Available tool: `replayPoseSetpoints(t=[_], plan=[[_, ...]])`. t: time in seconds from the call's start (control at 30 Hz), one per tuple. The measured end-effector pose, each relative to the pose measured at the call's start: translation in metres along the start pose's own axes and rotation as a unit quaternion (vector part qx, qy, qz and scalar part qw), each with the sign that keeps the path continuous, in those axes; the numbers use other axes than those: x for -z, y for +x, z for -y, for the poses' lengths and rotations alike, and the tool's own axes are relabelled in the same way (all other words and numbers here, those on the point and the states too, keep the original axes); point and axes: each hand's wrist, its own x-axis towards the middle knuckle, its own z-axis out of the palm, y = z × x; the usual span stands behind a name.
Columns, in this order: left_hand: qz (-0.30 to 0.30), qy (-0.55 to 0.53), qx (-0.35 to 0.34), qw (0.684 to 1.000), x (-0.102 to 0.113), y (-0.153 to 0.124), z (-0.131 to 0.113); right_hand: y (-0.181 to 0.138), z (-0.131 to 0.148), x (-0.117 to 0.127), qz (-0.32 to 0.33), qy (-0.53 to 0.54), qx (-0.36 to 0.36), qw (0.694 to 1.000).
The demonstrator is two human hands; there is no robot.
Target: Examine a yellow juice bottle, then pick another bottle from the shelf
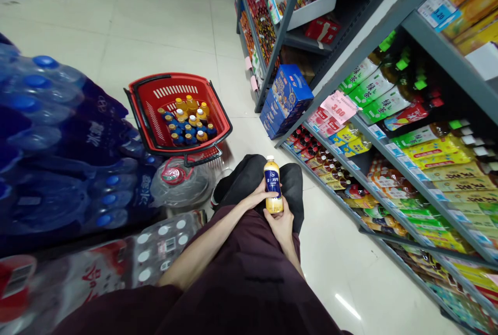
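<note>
A: Quick pass. What's in hand?

B: One juice bottle (273, 184), upright, centre of the frame, over the person's lap. Yellow drink, blue label, white cap on. Left hand (260, 197) wraps its lower left side, fingers curled closed around it. Right hand (280, 225) cups it from below, fingers closed on the base.

A: And the rest of the stock?

B: Red basket (179, 114) on the floor, upper left of centre, has a cluster of the same kind of bottles standing in it, a dozen or so. Well apart from the hands.

A: Shelf state?

B: Shelves (408, 169) run along the right side, packed with tea and drink bottles. I can't tell which slot is for this one.

A: Progress, then?

B: My read: early. One bottle out and held, the basket is mostly full, nothing visibly placed. Water packs (58, 143) at the left look untouched.
</note>
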Motion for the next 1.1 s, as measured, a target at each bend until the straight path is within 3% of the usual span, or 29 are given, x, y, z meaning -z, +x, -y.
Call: replayPoseSetpoints(t=[0.43, 0.77, 0.97, 1.1], plan=[[-0.017, -0.029, 0.008, 0.999, 0.0016, 0.0028, 0.0038, 0.0003, -0.0046, -0.0020, -0.023, -0.005, 0.009, 1.000], [0.003, -0.050, 0.004, 0.999, 0.0016, 0.0022, 0.0046, 0.0002, -0.0023, -0.0012, -0.015, -0.015, 0.004, 1.000], [0.008, -0.094, 0.011, 0.995, 0.0034, 0.0054, 0.0086, -0.0023, -0.0034, 0.0015, 0.011, 0.103, -0.045, 0.994], [0.029, -0.139, 0.003, 0.990, 0.0033, 0.0071, 0.0067, -0.0046, -0.0079, 0.0058, 0.027, 0.152, -0.040, 0.987]])
